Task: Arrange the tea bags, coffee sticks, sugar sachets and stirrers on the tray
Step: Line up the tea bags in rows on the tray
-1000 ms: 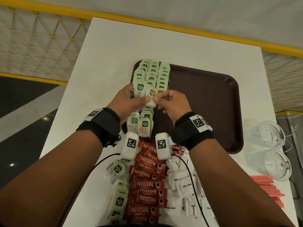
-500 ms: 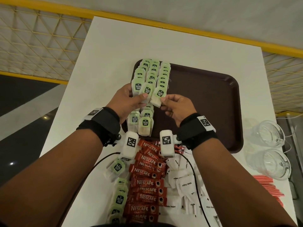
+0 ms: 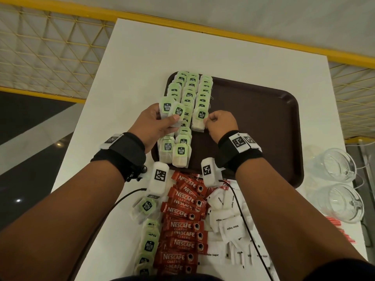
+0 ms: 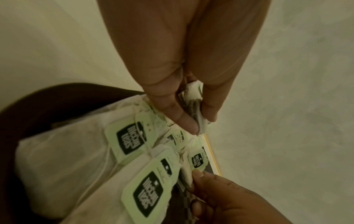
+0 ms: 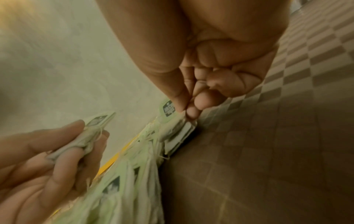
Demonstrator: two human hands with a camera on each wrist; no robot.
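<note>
A dark brown tray lies on the white table, with rows of green-tagged tea bags along its left side. My left hand holds two tea bags pinched between thumb and fingers above the left rows; the left wrist view shows the left hand squeezing them. My right hand pinches the edge of one tea bag at the near end of the right row, as the right wrist view shows the right hand doing. More tea bags, red coffee sticks and white sugar sachets lie nearer me.
Two clear glass cups stand at the right of the tray. Red stirrers lie beside them at the table's right edge. A yellow mesh railing runs beyond the table's left and far sides. Cables trail from both wristbands.
My right hand took one tea bag from the left hand's bunch and carried it right and down onto the right row. The left hand shifted slightly left with the others.
</note>
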